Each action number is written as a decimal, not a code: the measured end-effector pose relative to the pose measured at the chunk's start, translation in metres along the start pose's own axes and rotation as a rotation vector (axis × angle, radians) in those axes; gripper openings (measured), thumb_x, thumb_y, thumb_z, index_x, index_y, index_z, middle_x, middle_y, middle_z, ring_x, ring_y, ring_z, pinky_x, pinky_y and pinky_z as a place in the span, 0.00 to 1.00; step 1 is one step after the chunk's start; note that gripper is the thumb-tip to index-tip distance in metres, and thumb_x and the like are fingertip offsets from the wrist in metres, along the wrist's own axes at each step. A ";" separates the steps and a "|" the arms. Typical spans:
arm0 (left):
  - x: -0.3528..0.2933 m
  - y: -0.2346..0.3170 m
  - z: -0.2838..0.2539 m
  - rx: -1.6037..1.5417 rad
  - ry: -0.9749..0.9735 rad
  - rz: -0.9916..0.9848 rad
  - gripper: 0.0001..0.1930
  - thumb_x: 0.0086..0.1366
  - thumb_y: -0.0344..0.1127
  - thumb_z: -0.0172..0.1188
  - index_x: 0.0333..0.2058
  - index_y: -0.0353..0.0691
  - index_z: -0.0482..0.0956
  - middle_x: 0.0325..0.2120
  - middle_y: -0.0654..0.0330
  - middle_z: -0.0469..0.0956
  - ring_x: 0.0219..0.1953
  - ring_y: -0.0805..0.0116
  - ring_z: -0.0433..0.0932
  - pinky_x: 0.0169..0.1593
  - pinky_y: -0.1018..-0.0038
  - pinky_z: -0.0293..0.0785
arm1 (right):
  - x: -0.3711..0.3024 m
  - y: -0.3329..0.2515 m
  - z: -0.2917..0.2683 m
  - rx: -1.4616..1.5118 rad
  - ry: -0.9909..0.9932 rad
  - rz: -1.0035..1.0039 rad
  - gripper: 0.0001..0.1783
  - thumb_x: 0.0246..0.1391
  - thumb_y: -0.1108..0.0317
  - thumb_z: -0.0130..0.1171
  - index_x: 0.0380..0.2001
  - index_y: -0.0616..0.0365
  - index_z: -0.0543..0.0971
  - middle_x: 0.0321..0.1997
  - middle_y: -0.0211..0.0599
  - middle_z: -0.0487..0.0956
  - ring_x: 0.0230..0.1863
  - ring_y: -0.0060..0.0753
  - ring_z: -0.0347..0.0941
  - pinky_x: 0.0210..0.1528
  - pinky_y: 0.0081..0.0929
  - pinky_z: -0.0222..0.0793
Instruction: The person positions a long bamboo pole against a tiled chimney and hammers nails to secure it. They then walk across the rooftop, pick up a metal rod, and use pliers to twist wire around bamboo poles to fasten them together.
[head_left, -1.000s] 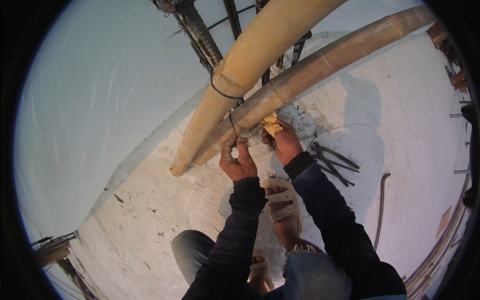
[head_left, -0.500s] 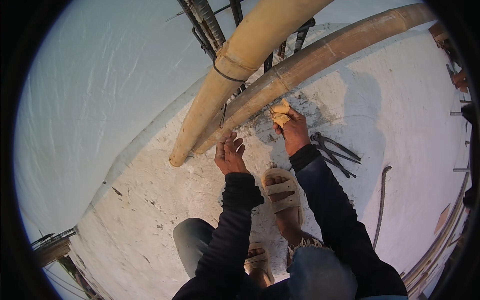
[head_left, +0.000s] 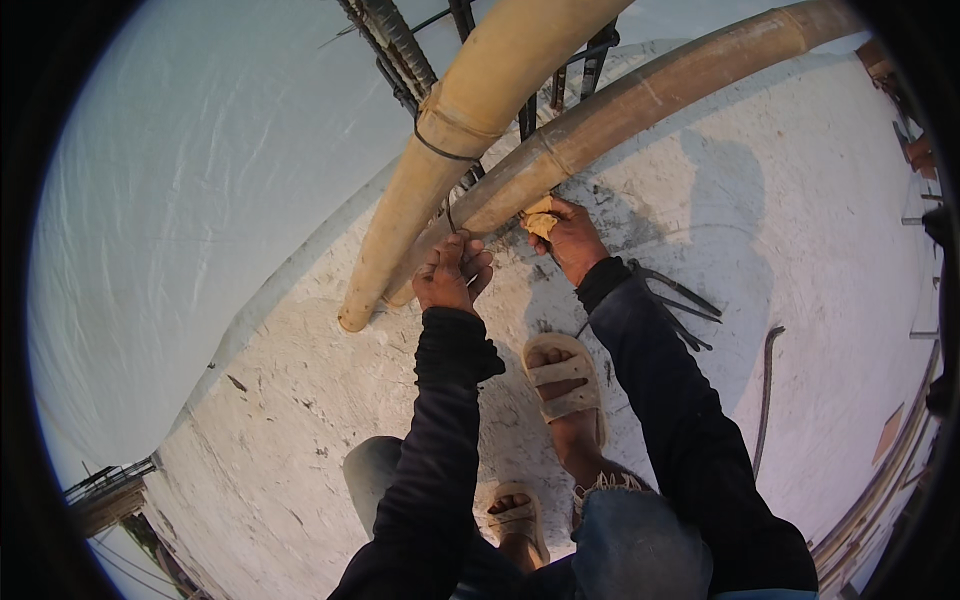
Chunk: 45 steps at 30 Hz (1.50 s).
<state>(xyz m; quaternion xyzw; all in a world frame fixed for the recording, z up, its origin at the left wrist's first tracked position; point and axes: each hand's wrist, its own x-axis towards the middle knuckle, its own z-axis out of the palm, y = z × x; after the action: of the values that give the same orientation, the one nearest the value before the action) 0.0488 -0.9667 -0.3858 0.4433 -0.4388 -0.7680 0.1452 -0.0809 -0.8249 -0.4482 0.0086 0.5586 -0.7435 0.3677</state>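
Note:
Two bamboo poles cross in front of me: the lighter upper pole [head_left: 400,232] and the browner lower pole [head_left: 640,112]. A dark tie wire [head_left: 449,152] loops round the upper pole, and its loose end hangs down to my left hand. The fingers of my left hand [head_left: 450,278] are curled in a pinch at that wire end, just beside the lower pole. Close against the lower pole, my right hand [head_left: 574,240] grips a crumpled yellowish piece [head_left: 541,224]; its material is unclear. Dark pincers [head_left: 684,308] lie on the floor beyond my right wrist.
Steel reinforcing bars [head_left: 395,45] rise behind the poles. A pale sheet [head_left: 190,200] covers the left side. On the rough whitish floor [head_left: 310,400] a bent bar [head_left: 768,395] lies at the right. My sandalled foot [head_left: 566,385] stands below my hands.
My left hand has moved up and slightly left to the hanging wire end, its fingers closing there. My right hand has shifted left toward the lower pole with the yellowish piece.

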 end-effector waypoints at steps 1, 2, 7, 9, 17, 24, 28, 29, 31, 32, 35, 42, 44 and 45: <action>-0.005 -0.003 0.004 0.037 -0.042 -0.012 0.14 0.70 0.43 0.61 0.47 0.41 0.81 0.36 0.61 0.85 0.34 0.67 0.84 0.40 0.69 0.83 | -0.002 0.002 0.002 0.021 0.011 -0.014 0.09 0.66 0.73 0.58 0.46 0.62 0.82 0.38 0.34 0.83 0.29 0.22 0.75 0.27 0.20 0.69; -0.009 -0.004 0.008 0.082 -0.060 -0.051 0.14 0.70 0.44 0.62 0.47 0.42 0.81 0.37 0.61 0.84 0.36 0.67 0.84 0.41 0.69 0.83 | -0.004 0.003 0.005 0.022 0.063 -0.018 0.09 0.66 0.73 0.58 0.46 0.63 0.82 0.38 0.35 0.83 0.30 0.22 0.75 0.27 0.20 0.69; -0.006 -0.001 0.023 0.135 -0.168 -0.078 0.16 0.68 0.45 0.66 0.46 0.40 0.83 0.37 0.61 0.84 0.39 0.68 0.84 0.42 0.68 0.82 | -0.030 0.006 0.025 0.230 0.151 0.055 0.14 0.66 0.79 0.48 0.48 0.59 0.81 0.40 0.33 0.81 0.31 0.24 0.77 0.29 0.20 0.71; -0.002 0.001 0.024 0.231 -0.149 -0.048 0.16 0.68 0.44 0.66 0.45 0.38 0.85 0.35 0.60 0.85 0.38 0.69 0.84 0.39 0.70 0.81 | -0.041 0.006 0.034 0.322 0.210 0.081 0.15 0.67 0.78 0.46 0.51 0.58 0.79 0.43 0.33 0.81 0.33 0.25 0.78 0.32 0.20 0.73; 0.007 -0.013 0.031 0.232 -0.196 -0.056 0.15 0.67 0.45 0.69 0.44 0.40 0.86 0.37 0.64 0.84 0.38 0.72 0.83 0.41 0.71 0.79 | -0.078 0.009 0.054 0.241 0.333 -0.037 0.15 0.68 0.72 0.47 0.54 0.56 0.76 0.48 0.33 0.81 0.43 0.24 0.78 0.46 0.26 0.76; 0.004 -0.008 0.032 0.216 -0.179 -0.173 0.14 0.67 0.47 0.69 0.43 0.44 0.84 0.39 0.65 0.83 0.41 0.69 0.82 0.48 0.67 0.81 | -0.074 -0.003 0.048 -0.100 0.177 -0.225 0.14 0.63 0.80 0.53 0.51 0.61 0.78 0.46 0.33 0.82 0.44 0.24 0.78 0.46 0.24 0.75; 0.000 -0.010 0.030 0.084 -0.158 -0.193 0.16 0.65 0.44 0.72 0.45 0.42 0.83 0.39 0.63 0.83 0.40 0.68 0.82 0.47 0.68 0.81 | -0.062 -0.003 0.037 -0.344 0.152 -0.365 0.10 0.61 0.77 0.59 0.46 0.59 0.82 0.39 0.28 0.83 0.39 0.20 0.77 0.42 0.23 0.74; 0.000 -0.011 0.029 0.065 -0.162 -0.186 0.16 0.65 0.42 0.72 0.46 0.40 0.82 0.39 0.62 0.83 0.40 0.68 0.82 0.47 0.69 0.81 | -0.060 -0.002 0.034 -0.424 0.160 -0.340 0.10 0.61 0.78 0.59 0.44 0.60 0.82 0.37 0.29 0.83 0.38 0.21 0.77 0.42 0.24 0.74; -0.001 -0.015 0.027 0.050 -0.181 -0.179 0.17 0.64 0.40 0.73 0.46 0.38 0.81 0.40 0.60 0.83 0.40 0.68 0.82 0.47 0.71 0.81 | -0.057 -0.003 0.026 -0.578 0.170 -0.451 0.12 0.55 0.77 0.61 0.44 0.62 0.82 0.38 0.43 0.85 0.40 0.40 0.82 0.43 0.33 0.76; 0.000 -0.016 0.025 0.054 -0.195 -0.176 0.17 0.64 0.38 0.72 0.46 0.37 0.81 0.39 0.59 0.83 0.40 0.68 0.82 0.46 0.72 0.81 | -0.056 -0.004 0.023 -0.648 0.185 -0.476 0.14 0.53 0.77 0.62 0.44 0.63 0.82 0.38 0.50 0.85 0.41 0.50 0.84 0.43 0.37 0.77; 0.007 -0.015 0.020 0.102 -0.220 -0.171 0.14 0.65 0.32 0.70 0.46 0.32 0.81 0.35 0.56 0.83 0.36 0.69 0.83 0.41 0.73 0.83 | -0.049 -0.010 0.018 -0.847 0.169 -0.480 0.13 0.54 0.80 0.58 0.43 0.62 0.81 0.38 0.43 0.85 0.37 0.34 0.81 0.43 0.29 0.74; 0.010 0.002 0.005 0.197 -0.174 -0.221 0.09 0.64 0.27 0.66 0.42 0.30 0.82 0.32 0.56 0.83 0.32 0.70 0.82 0.34 0.75 0.81 | -0.033 -0.013 0.008 -0.925 0.079 -0.640 0.14 0.51 0.80 0.58 0.43 0.63 0.80 0.40 0.49 0.83 0.43 0.52 0.82 0.44 0.35 0.75; 0.011 0.007 0.002 0.119 -0.253 -0.248 0.08 0.67 0.28 0.65 0.42 0.30 0.81 0.35 0.55 0.83 0.33 0.70 0.82 0.36 0.76 0.82 | -0.034 -0.005 0.004 -0.961 0.065 -0.739 0.15 0.50 0.81 0.59 0.43 0.63 0.80 0.40 0.50 0.81 0.44 0.55 0.81 0.45 0.35 0.75; 0.011 0.009 0.002 0.074 -0.283 -0.255 0.08 0.68 0.28 0.64 0.41 0.29 0.81 0.36 0.55 0.83 0.33 0.70 0.81 0.38 0.76 0.82 | -0.033 0.001 0.003 -0.938 0.056 -0.724 0.17 0.49 0.79 0.60 0.45 0.62 0.80 0.43 0.51 0.81 0.45 0.57 0.80 0.45 0.38 0.76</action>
<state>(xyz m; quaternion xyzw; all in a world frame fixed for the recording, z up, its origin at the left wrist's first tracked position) 0.0395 -0.9780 -0.3843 0.3878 -0.4230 -0.8183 -0.0325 -0.0552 -0.8099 -0.4338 -0.3264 0.8045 -0.4947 0.0402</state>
